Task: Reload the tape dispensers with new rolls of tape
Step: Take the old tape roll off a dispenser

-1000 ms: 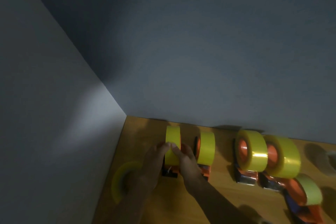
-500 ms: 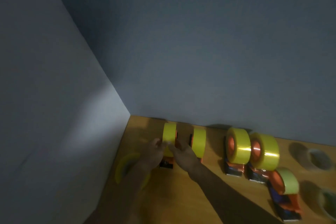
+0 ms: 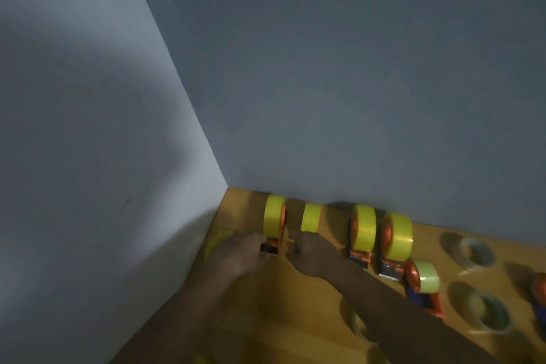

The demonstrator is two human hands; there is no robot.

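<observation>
Several orange tape dispensers stand in a row along the back wall, each with a yellow roll. The leftmost dispenser is between my hands. My left hand grips its lower metal end from the left. My right hand is close on its right with fingertips at the frame, and blur hides whether they pinch anything. That hand covers the base of the second dispenser. Further right stand a third, a fourth and a paler-rolled one.
The wooden table sits in a corner between two grey walls. A loose yellow roll lies behind my left hand. Clear rolls lie at the right, another under my right forearm. An orange object shows at the right edge.
Both hands have dropped from the leftmost dispenser's yellow roll to its lower end. The view has swung up and left, showing more wall.
</observation>
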